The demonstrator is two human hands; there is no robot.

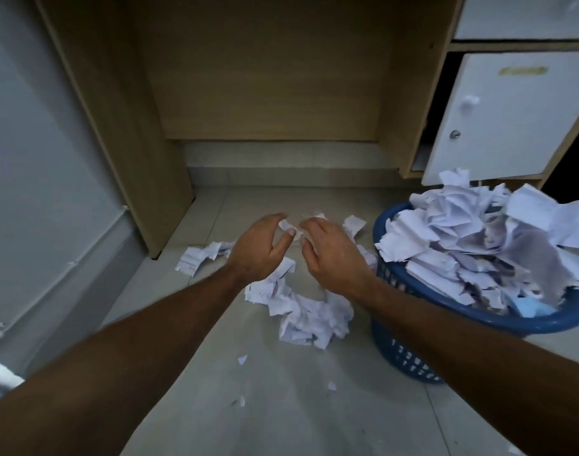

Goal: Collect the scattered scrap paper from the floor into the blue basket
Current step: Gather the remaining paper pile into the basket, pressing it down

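A blue plastic basket [400, 354] stands on the floor at the right, heaped over its rim with crumpled white scrap paper [462, 232]. A loose pile of scrap paper [309, 312] lies on the tiles just left of the basket, with more scraps [196, 258] further left. My left hand [258, 248] and my right hand [330, 258] hover side by side over the far end of this pile, palms facing each other and fingers curved. A small white scrap [284, 224] shows between my left thumb and forefinger; neither hand clearly grips anything.
A wooden desk side panel [133, 126] rises at the left, beside a grey wall [34, 159]. A white cabinet door [498, 120] hangs ajar behind the basket. Tiny paper bits [242, 359] dot the near floor tiles.
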